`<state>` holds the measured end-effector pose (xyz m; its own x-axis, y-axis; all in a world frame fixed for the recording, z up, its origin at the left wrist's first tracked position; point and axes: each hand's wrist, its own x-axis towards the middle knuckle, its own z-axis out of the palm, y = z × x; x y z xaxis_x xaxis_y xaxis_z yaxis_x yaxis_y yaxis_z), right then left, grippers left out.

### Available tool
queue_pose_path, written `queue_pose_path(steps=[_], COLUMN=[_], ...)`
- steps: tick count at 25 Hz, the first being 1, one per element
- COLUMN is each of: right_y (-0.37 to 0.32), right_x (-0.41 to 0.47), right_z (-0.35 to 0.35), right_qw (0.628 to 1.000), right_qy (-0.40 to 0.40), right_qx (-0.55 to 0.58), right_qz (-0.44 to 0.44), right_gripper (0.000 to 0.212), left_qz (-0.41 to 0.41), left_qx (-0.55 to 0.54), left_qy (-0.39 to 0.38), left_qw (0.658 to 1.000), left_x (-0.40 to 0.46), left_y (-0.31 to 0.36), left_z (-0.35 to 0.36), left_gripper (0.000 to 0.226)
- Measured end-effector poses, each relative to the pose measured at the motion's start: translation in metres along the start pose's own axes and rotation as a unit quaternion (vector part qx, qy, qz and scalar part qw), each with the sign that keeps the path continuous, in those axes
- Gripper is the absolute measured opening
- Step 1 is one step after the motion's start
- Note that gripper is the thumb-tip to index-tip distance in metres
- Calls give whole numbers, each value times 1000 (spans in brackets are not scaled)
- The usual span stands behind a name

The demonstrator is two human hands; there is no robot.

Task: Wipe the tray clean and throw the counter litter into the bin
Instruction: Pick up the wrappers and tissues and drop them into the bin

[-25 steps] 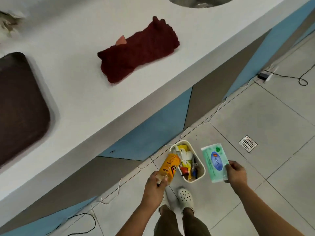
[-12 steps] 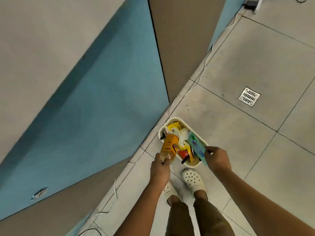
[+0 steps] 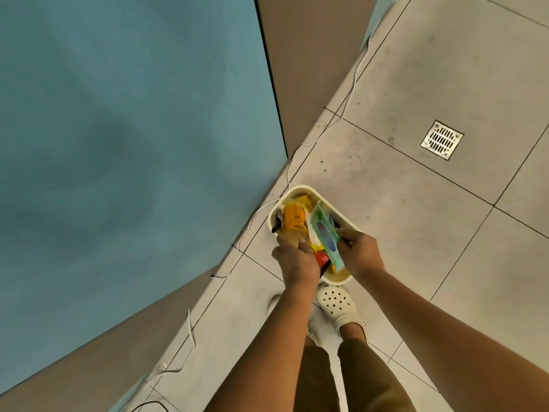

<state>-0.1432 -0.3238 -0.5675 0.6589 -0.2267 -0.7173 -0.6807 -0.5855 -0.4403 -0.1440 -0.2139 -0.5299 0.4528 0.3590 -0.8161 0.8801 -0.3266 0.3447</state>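
Both hands lowered: bottle point(image 3: 293, 222) and wipes pack point(image 3: 325, 233) now inside bin point(image 3: 341, 214).

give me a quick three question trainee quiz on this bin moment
1. True or false: the left hand grips the orange bottle over the bin.
2. What does the right hand hold? A) a red cloth B) the green wipes pack C) a tray
3. Fill in: the metal floor drain is set in the ____ floor.

Key: 1 true; 2 B; 3 tiled
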Motion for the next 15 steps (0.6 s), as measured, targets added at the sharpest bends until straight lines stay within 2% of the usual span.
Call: queue_pose_path(steps=[3, 6, 10, 15], right_y=[3, 15, 33, 29], right_x=[11, 13, 0, -26], right_z=[2, -5, -11, -20], right_qw=[999, 999, 997, 996], right_qy=[-44, -27, -35, -60], right_qx=[-21, -29, -26, -21], right_qz=[0, 26, 70, 62], right_gripper=[47, 49, 40, 28], left_qz=[28, 29, 20, 24], left_qx=[9, 56, 53, -18], left_qy=[-68, -160, -137, -95], left_qw=[997, 985, 989, 995], left_x=[14, 14, 9, -8], left_y=[-12, -24, -41, -36], left_z=[12, 11, -5, -43], left_gripper=[52, 47, 38, 33])
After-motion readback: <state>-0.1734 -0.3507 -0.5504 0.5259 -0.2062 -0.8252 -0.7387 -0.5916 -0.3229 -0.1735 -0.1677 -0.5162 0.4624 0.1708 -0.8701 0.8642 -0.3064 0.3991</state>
